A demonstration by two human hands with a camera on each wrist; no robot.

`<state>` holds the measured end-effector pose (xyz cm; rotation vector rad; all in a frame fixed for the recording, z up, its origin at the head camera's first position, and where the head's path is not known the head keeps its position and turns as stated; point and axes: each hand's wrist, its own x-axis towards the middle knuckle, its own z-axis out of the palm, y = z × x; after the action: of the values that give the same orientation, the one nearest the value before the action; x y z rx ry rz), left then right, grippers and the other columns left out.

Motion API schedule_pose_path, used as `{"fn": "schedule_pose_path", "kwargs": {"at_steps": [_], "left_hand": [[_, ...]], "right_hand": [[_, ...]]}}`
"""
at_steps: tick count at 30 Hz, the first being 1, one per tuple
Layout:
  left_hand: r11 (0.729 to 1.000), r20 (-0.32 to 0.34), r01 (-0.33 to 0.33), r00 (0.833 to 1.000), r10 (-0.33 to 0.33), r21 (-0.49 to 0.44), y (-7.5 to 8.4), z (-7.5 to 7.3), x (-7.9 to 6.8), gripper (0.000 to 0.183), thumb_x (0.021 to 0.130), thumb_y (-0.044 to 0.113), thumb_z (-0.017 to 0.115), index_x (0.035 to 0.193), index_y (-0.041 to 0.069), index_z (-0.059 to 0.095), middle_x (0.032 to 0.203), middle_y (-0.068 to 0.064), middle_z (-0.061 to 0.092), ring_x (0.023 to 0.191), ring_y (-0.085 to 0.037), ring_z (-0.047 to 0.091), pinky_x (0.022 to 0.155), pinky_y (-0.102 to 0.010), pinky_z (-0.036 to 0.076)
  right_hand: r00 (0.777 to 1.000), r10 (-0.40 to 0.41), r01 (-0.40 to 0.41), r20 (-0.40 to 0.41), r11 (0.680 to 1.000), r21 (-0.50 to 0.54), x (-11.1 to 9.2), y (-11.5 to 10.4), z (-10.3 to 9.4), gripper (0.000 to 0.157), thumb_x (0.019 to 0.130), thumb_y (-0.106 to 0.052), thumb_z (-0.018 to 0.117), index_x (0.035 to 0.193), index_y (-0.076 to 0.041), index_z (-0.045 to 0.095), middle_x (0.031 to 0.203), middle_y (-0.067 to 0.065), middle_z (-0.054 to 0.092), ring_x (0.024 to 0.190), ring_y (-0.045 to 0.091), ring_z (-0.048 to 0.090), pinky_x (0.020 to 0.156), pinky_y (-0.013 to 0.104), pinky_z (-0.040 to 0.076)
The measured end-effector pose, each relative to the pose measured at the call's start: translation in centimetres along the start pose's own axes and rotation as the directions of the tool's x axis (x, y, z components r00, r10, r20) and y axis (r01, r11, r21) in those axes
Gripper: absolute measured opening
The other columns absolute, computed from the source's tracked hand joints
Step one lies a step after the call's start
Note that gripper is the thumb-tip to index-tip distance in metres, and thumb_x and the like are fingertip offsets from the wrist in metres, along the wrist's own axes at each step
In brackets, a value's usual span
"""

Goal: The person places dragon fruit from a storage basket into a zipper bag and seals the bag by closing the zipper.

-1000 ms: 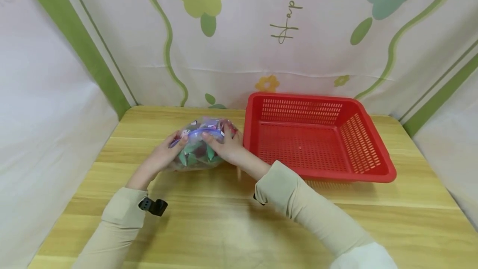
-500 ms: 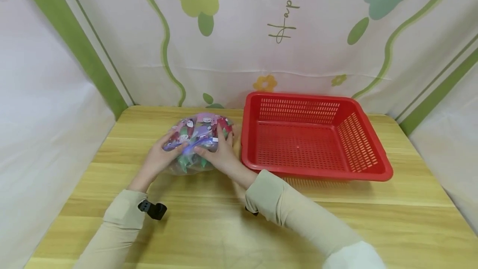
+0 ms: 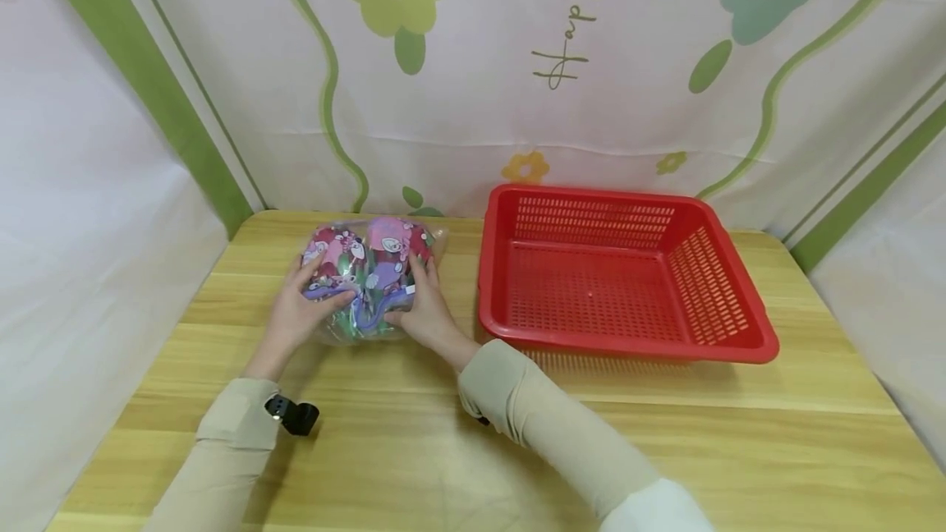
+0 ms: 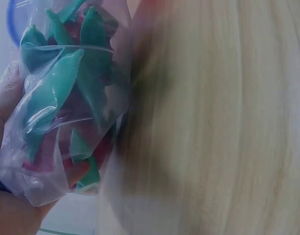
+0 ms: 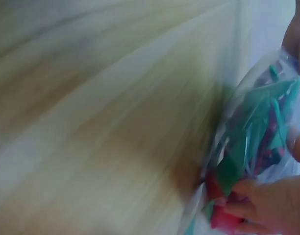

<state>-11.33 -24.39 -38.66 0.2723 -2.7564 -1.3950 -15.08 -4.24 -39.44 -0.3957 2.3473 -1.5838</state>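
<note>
A clear zip bag (image 3: 384, 257) with pink and purple print and a purple zip strip lies at the back left of the table. Through its film show red and green pieces, whose kind I cannot tell. My left hand (image 3: 290, 314) grips its left side, thumb on the near face and fingers round the edge. On the opposite side, my right hand (image 3: 430, 312) holds it the same way. Pointed green pieces (image 4: 54, 93) press against the film in the left wrist view. In the right wrist view, the fingers (image 5: 248, 205) curl under the bag beside something red.
A red plastic basket (image 3: 628, 343) with slotted walls stands right of the bag, nothing visible inside. Both rest on a wood-grain table (image 3: 384, 450). Behind hangs a white curtain (image 3: 458, 97) with printed flowers. Black straps with a small device (image 3: 296, 415) sit at the left wrist.
Both hands have shifted left with the bag, away from the basket. The bag has tipped back, so more of its printed face shows and the zip strip now sags in the middle.
</note>
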Motion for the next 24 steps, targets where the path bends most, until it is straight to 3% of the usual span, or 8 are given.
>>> {"fn": "schedule_pose_path", "kwargs": {"at_steps": [7,15,18,21,24], "left_hand": [[1.000,0.014,-0.008,1.000,0.008,-0.018,-0.3,0.4,0.5,0.096,0.082,0.031,0.074,0.155,0.023,0.012,0.159,-0.021,-0.012,0.140,-0.057,0.007,0.110,-0.071,0.015],[0.990,0.066,0.026,0.997,-0.035,0.137,1.3,0.5,0.7,0.102,0.081,0.041,0.073,0.155,0.024,0.005,0.156,-0.026,-0.016,0.138,-0.061,0.003,0.106,-0.074,0.014],[0.966,0.045,0.022,0.998,-0.034,0.259,2.1,0.4,0.3,0.100,0.080,0.044,0.073,0.154,0.017,0.011,0.155,-0.031,-0.014,0.138,-0.062,-0.002,0.107,-0.076,0.007],[0.920,0.027,0.004,0.999,-0.016,0.392,2.9,0.4,0.0,0.097,0.079,0.046,0.072,0.153,0.011,0.020,0.153,-0.035,-0.010,0.137,-0.063,-0.004,0.107,-0.076,0.000],[0.896,0.048,-0.012,0.999,-0.011,0.444,3.7,0.3,-0.2,0.094,0.081,0.045,0.070,0.151,0.006,0.022,0.152,-0.038,-0.008,0.137,-0.062,-0.005,0.108,-0.075,-0.001]], "right_hand": [[1.000,-0.002,0.002,0.006,1.000,-0.018,0.8,0.8,-0.4,0.096,0.077,0.005,0.070,0.154,-0.019,0.017,0.162,0.017,0.002,0.147,0.037,0.018,0.115,0.050,0.030],[0.998,0.008,-0.013,-0.063,0.997,-0.077,0.5,0.9,-1.1,0.095,0.071,0.004,0.069,0.152,-0.016,0.024,0.158,0.018,0.015,0.141,0.037,0.031,0.113,0.048,0.034],[0.997,-0.005,-0.005,-0.082,0.993,-0.120,0.2,0.8,-1.1,0.089,0.072,0.002,0.068,0.150,-0.013,0.029,0.155,0.021,0.022,0.139,0.039,0.034,0.114,0.050,0.034],[0.995,-0.004,-0.014,-0.098,0.984,-0.175,-0.1,0.6,-1.1,0.085,0.073,0.002,0.068,0.149,-0.010,0.032,0.154,0.021,0.026,0.138,0.040,0.034,0.114,0.051,0.032],[0.994,0.005,-0.030,-0.109,0.975,-0.221,-0.3,0.4,-1.1,0.084,0.073,0.001,0.069,0.148,-0.008,0.031,0.154,0.020,0.029,0.138,0.040,0.033,0.116,0.051,0.028]]}}
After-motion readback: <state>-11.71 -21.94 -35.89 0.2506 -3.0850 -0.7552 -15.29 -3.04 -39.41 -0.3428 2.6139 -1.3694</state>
